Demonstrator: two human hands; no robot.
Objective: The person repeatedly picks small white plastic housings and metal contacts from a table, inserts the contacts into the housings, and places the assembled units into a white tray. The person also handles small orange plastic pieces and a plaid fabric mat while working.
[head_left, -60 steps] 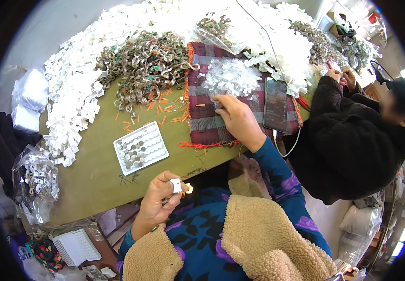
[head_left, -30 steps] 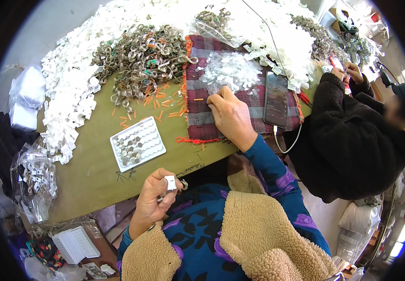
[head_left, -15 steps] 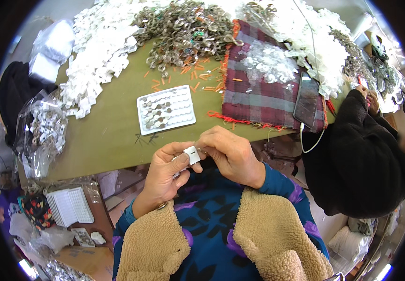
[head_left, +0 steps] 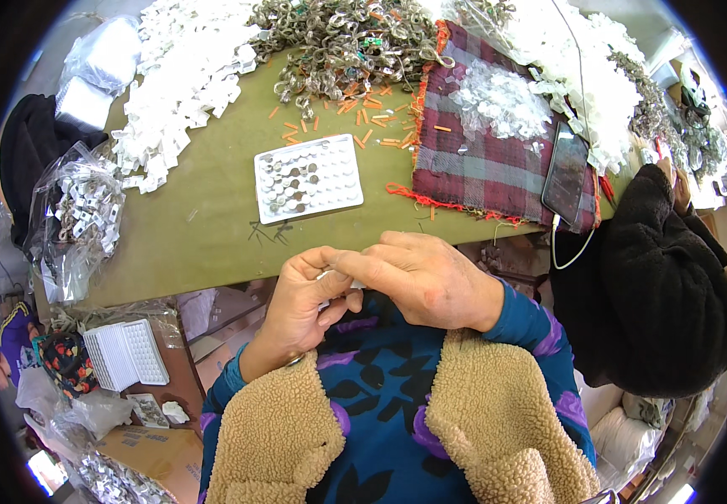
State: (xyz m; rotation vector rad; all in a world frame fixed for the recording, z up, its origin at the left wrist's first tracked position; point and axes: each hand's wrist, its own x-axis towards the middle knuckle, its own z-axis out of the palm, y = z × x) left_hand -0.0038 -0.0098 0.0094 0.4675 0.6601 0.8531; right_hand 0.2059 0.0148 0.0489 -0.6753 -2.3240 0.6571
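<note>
My left hand (head_left: 294,307) is closed in a pinch around a small white plastic housing (head_left: 356,285), held in front of my body just off the table's near edge. Over it curls my right hand (head_left: 435,281), its index finger reaching across to the left thumb and fingertips. Only slivers of the housing show between the fingers, and the right fingertips are mostly covered. Beyond the hands on the olive table lies a white tray (head_left: 313,212) with rows of round wells. Several wells on its left and middle hold small dark metallic pieces.
Grey looped metal parts (head_left: 346,63) are heaped at the back, with orange strips (head_left: 369,134) scattered before them. White plastic pieces (head_left: 178,80) pile up at the left. On a plaid cloth (head_left: 472,189) rest clear bits (head_left: 502,101) and a phone (head_left: 565,172). Another person (head_left: 657,286) works at right.
My right hand has moved left over the white housing, its index finger now stretched across and covering most of it. The view has shifted slightly, so the table items appear a little displaced.
</note>
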